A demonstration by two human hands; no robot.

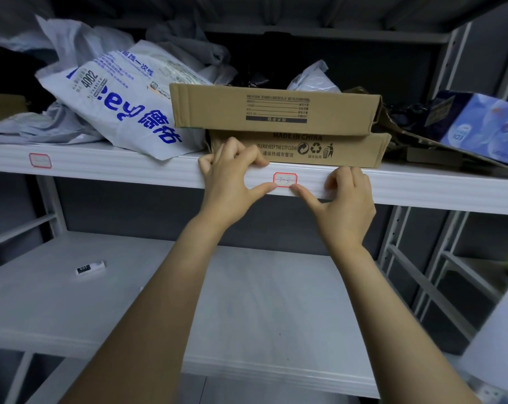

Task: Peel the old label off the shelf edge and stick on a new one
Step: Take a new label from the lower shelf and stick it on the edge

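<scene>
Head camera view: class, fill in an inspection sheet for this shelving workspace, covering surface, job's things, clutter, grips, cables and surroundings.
Surface: white shelf edge, ribbed front.
Job's things: red-bordered label with handwriting, stuck flat on the shelf edge; old or new cannot be told.
Clutter: two stacked cartons, a printed plastic bag and a blue pack on the shelf; a small white tag on the lower shelf.
Grips: left hand and right hand each curl fingers over the shelf edge, thumb tips at the label's lower corners.
Cables: nothing seen.
Surroundings: grey metal uprights; a second label further left on the same edge.
</scene>
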